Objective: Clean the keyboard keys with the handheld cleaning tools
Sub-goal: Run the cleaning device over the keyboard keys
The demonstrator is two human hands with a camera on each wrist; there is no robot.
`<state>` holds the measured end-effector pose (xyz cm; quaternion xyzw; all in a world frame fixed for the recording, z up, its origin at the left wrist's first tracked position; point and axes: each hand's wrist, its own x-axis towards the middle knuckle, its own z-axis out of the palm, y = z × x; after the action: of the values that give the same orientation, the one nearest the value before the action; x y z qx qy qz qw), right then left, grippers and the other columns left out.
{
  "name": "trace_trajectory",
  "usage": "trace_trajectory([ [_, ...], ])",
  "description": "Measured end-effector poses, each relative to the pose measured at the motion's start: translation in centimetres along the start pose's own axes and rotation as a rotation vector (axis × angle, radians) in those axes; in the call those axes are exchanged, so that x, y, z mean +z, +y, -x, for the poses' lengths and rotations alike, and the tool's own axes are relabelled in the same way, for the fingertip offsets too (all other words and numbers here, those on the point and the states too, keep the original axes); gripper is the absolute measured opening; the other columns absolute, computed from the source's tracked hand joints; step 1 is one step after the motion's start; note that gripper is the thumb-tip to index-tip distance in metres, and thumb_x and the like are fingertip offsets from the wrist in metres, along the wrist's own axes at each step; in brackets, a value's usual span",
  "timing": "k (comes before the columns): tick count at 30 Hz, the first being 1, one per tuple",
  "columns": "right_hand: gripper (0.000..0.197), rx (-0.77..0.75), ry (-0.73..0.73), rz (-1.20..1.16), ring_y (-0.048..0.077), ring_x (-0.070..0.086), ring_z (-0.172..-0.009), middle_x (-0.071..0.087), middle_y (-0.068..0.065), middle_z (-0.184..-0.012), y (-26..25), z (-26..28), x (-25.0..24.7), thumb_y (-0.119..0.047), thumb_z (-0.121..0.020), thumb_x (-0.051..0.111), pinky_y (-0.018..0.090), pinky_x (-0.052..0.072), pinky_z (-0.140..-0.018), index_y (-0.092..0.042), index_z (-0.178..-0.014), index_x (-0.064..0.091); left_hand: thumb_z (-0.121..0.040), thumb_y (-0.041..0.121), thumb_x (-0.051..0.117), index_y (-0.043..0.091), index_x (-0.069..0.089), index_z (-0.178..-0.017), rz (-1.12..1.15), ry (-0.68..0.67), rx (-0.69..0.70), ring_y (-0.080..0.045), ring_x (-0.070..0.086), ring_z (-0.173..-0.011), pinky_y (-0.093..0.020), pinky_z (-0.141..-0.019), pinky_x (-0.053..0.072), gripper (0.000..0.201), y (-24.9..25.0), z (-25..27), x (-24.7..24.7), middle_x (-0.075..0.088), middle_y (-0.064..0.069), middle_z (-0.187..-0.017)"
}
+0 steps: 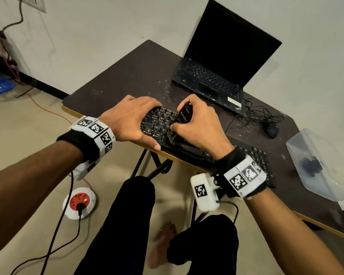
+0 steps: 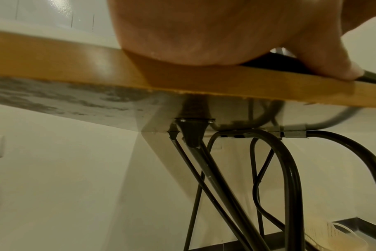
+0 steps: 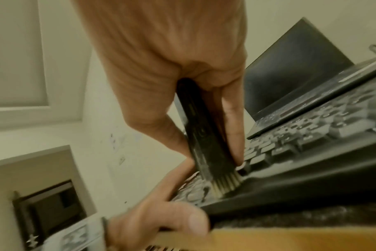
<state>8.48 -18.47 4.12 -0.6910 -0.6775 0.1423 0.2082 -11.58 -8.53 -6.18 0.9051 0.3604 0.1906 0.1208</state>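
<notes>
A black keyboard (image 1: 159,120) lies along the front edge of the dark table (image 1: 127,80). My left hand (image 1: 127,120) holds its left end, fingers curled over the far side and thumb on the front edge. My right hand (image 1: 203,126) grips a black handheld brush (image 1: 184,116), tilted, with its bristles (image 1: 171,136) down on the lower key rows. In the right wrist view the brush (image 3: 200,135) stands between thumb and fingers, its pale bristles touching the keyboard (image 3: 311,135). The left wrist view shows my left hand (image 2: 204,34) on the keyboard (image 2: 279,64) above the table's wooden edge (image 2: 75,68).
An open black laptop (image 1: 216,72) stands behind the keyboard, with a mouse (image 1: 272,130) and tangled cable to its right. A clear plastic container (image 1: 316,165) sits at the right. White specks dust the tabletop. A red-and-white extension reel (image 1: 79,203) and my knees are below.
</notes>
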Motion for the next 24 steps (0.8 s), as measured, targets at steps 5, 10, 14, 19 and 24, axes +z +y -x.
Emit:
trace_trajectory([
  [5, 0.036, 0.04, 0.05, 0.01, 0.016, 0.068, -0.089, 0.067, -0.008, -0.094, 0.5, -0.6, -0.2, -0.027, -0.078, 0.079, 0.027, 0.051, -0.07, -0.033, -0.105, 0.057, -0.055, 0.106, 0.058, 0.025, 0.038, -0.156, 0.001, -0.001, 0.008, -0.016, 0.051, -0.136, -0.039, -0.118, 0.027, 0.131, 0.3, -0.1, 0.0, 0.051, 0.006, -0.152],
  [10, 0.036, -0.008, -0.011, 0.051, 0.01, 0.066, -0.087, 0.067, -0.01, -0.095, 0.4, -0.3, 0.3, -0.026, -0.078, 0.079, 0.026, 0.052, -0.07, -0.033, -0.106, 0.058, -0.054, 0.106, 0.058, 0.024, 0.038, -0.156, 0.002, -0.001, 0.008, -0.016, 0.052, -0.136, -0.038, -0.117, 0.026, 0.132, 0.2, 0.0, 0.2, 0.052, 0.006, -0.152],
  [14, 0.036, 0.063, 0.077, 0.027, 0.017, 0.068, -0.089, 0.067, -0.006, -0.094, 0.4, -1.5, -0.1, -0.025, -0.077, 0.077, 0.027, 0.051, -0.068, -0.03, -0.107, 0.057, -0.055, 0.106, 0.059, 0.024, 0.038, -0.156, 0.006, 0.013, 0.011, -0.016, 0.052, -0.135, -0.034, -0.116, 0.024, 0.132, 0.2, -0.1, 0.0, 0.051, 0.006, -0.152],
  [19, 0.037, -0.023, 0.001, 0.08, 0.011, 0.066, -0.086, 0.068, -0.009, -0.093, 0.0, -0.4, 0.4, -0.026, -0.076, 0.079, 0.025, 0.05, -0.067, -0.033, -0.106, 0.057, -0.055, 0.105, 0.061, 0.024, 0.038, -0.156, 0.013, 0.008, 0.018, -0.014, 0.051, -0.136, -0.034, -0.116, 0.024, 0.131, 0.2, -0.1, 0.1, 0.052, 0.007, -0.152],
  [24, 0.037, -0.002, 0.031, 0.062, 0.012, 0.066, -0.084, 0.068, -0.008, -0.091, -0.1, -0.6, 0.3, -0.026, -0.077, 0.078, 0.023, 0.05, -0.065, -0.032, -0.107, 0.057, -0.055, 0.104, 0.061, 0.025, 0.038, -0.155, 0.015, 0.014, 0.006, -0.014, 0.051, -0.135, -0.039, -0.12, 0.027, 0.13, 0.0, 0.0, 0.0, 0.051, 0.007, -0.151],
])
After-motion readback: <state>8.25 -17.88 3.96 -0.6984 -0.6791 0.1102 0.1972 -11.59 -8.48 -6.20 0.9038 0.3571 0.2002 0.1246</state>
